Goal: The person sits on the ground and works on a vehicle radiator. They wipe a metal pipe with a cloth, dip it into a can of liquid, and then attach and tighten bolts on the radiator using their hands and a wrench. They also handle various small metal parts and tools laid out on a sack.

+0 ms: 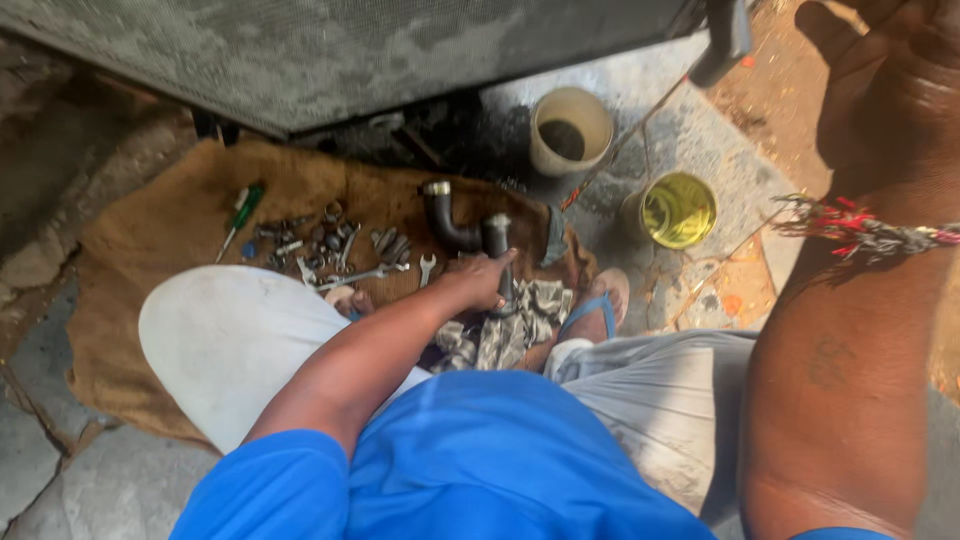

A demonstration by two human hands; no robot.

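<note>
Left hand [480,280] clamped on upright end of black curved rubber hose with metal clamps [462,228], lying on brown burlap sack [150,250]. Hose looks stiff, greasy; take it near clamp. Right hand [890,90] raised, grip unclear. Scattered steel bolts [320,245] nearby.

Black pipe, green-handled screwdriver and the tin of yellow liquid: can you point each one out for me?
Black pipe [447,222]: head view, on its curved bend below the metal collar.
Green-handled screwdriver [246,203]: head view, on the green handle.
Tin of yellow liquid [679,210]: head view, on the yellow surface inside the rim.
</note>
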